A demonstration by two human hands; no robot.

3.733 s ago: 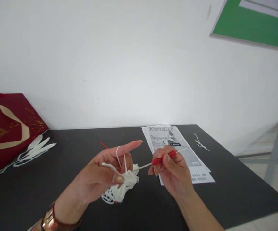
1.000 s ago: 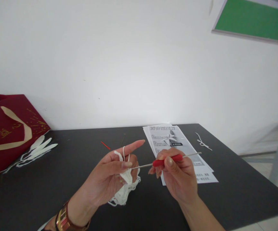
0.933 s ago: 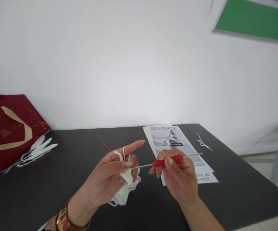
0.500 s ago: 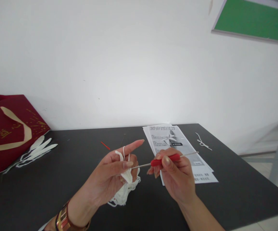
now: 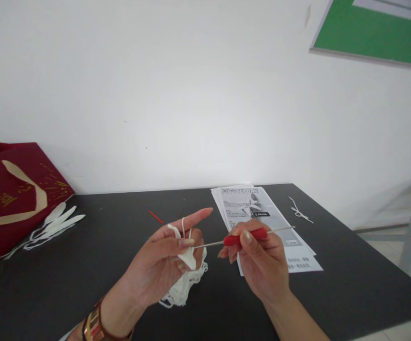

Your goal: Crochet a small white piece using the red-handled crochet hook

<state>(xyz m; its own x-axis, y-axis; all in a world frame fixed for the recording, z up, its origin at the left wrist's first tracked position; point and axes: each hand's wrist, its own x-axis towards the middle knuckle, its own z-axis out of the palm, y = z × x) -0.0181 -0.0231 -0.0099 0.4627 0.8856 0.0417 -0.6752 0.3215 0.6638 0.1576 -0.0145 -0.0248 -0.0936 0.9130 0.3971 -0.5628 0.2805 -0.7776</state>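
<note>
My left hand pinches a small white crocheted piece between thumb and fingers, its index finger stretched out to the right with white yarn looped over it. In my right hand is a crochet hook with a red handle and a metal shaft at both ends. The shaft's left end reaches the crocheted piece by my left thumb, where its tip is hidden. Below my left hand a loose bundle of white yarn rests on the black table.
A dark red paper bag stands at the left, with several white crocheted petals beside it. A red plastic needle lies behind my left hand. Printed sheets lie behind my right hand, and a tied white cord is farther right.
The crocheted piece has tilted slightly leftward at my left thumb. Both hands keep nearly the same place and grip; the view has shifted a little.
</note>
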